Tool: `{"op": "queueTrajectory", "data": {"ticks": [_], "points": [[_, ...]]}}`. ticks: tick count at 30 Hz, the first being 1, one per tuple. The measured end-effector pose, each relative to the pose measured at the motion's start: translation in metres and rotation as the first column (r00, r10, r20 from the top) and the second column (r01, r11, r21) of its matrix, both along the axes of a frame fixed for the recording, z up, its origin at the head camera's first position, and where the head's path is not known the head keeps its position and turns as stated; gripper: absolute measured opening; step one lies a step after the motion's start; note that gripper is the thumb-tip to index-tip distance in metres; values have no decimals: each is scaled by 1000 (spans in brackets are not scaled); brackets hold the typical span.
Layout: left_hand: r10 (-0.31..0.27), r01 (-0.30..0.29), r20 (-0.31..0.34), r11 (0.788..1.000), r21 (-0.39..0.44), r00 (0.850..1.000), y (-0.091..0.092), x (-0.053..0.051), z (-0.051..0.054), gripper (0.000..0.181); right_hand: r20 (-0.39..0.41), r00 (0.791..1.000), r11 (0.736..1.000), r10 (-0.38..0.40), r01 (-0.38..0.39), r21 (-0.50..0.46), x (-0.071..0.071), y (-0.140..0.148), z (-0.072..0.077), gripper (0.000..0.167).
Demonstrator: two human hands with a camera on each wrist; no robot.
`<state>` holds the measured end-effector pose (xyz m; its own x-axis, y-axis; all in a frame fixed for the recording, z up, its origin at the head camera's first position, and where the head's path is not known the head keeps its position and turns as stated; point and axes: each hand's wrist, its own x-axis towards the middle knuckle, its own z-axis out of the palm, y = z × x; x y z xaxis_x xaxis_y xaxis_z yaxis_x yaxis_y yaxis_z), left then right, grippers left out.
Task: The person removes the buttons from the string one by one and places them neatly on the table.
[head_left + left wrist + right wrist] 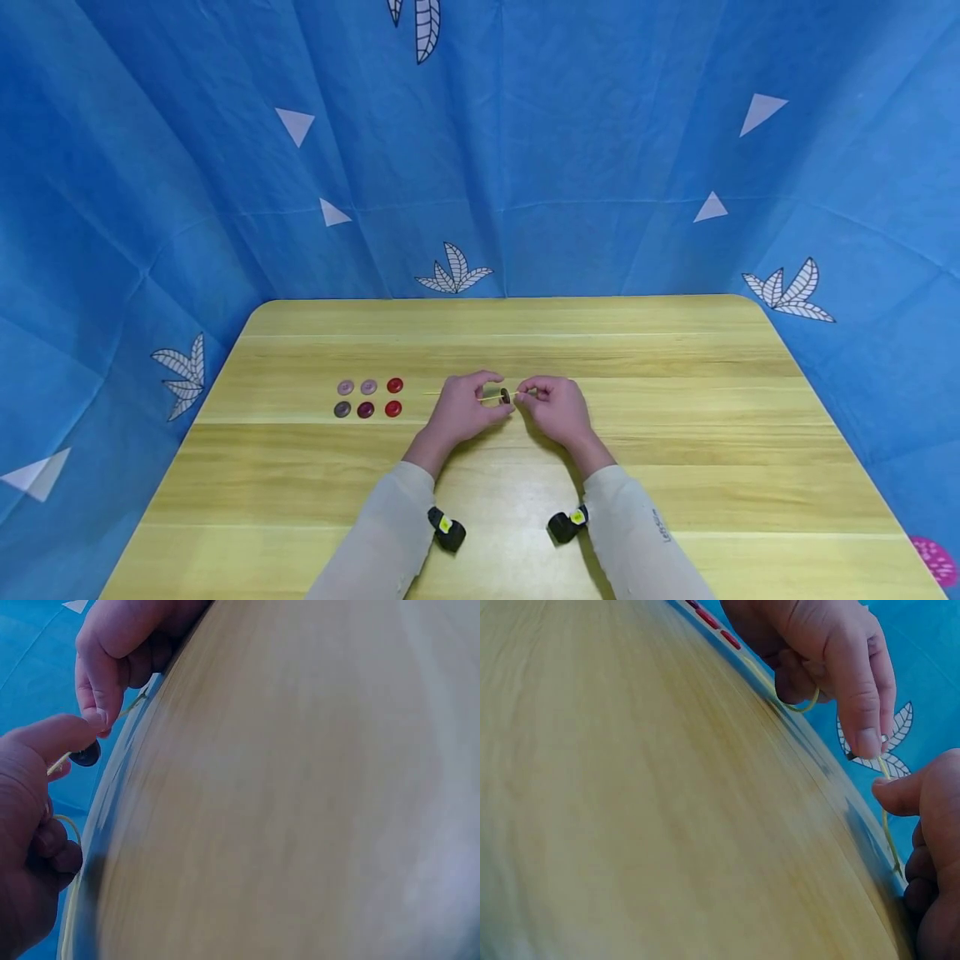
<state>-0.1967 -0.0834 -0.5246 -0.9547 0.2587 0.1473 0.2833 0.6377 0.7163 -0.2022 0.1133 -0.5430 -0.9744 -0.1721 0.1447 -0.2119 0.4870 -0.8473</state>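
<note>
A small dark button (505, 396) is between the fingertips of my left hand (463, 408), which pinches it by the edge. Through or against the button runs a thin yellow string (490, 398); whether it passes through a hole is too small to tell. My right hand (557, 410) pinches the string just right of the button. In the left wrist view the dark button (86, 754) shows beside the left thumb. A loop of the string (804, 706) hangs by the left hand's curled lower fingers in the right wrist view.
Several buttons lie in two rows left of the hands: pale pink ones (368, 387), red ones (394, 385), a grey one (342, 409) and a dark maroon one (365, 410). The wooden table (675, 483) ends at a blue patterned curtain (570, 150).
</note>
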Motion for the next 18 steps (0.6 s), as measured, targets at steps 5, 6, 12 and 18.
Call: {"op": "queueTrajectory", "data": {"ticks": [5,6,12,18], "points": [[0,0,-10,1000,-24,1000,1,-1,-4,41,-2,1000,1000,0,0,-7,0,0,-1,8],[-4,4,-17,1000,-27,1000,1,-1,-5,40,-3,1000,1000,0,0,-6,0,0,-1,8],[-20,18,-68,999,-27,997,1,-1,-6,33,-12,1000,1000,-4,4,-8,0,-1,-1,8],[-4,2,-67,999,-36,998,0,0,-7,30,-16,1000,1000,-6,6,-3,1,-1,-2,7]]}}
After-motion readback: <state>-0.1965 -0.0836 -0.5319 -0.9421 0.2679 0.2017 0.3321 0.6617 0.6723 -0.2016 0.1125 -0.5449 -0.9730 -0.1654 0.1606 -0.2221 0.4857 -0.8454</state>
